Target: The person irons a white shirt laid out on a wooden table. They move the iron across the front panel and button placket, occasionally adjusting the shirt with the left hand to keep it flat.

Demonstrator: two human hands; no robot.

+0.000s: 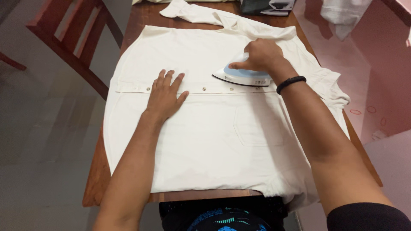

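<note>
A home, by the look of it: a wooden table (96, 179) serves as the ironing surface (no ironing board), with a red-brown wooden chair (77, 38) just left of the table, pink walls (376, 85) to its right, and glossy grey floor tiles (43, 141) below.

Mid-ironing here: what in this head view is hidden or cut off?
- Iron handle: covered by the right hand.
- Shirt near hem: drops past the table edge.
- Dark box: cut by the top edge.
- Chair: cut by the top and left edges.
- Cloth under the left hand: hidden.
</note>
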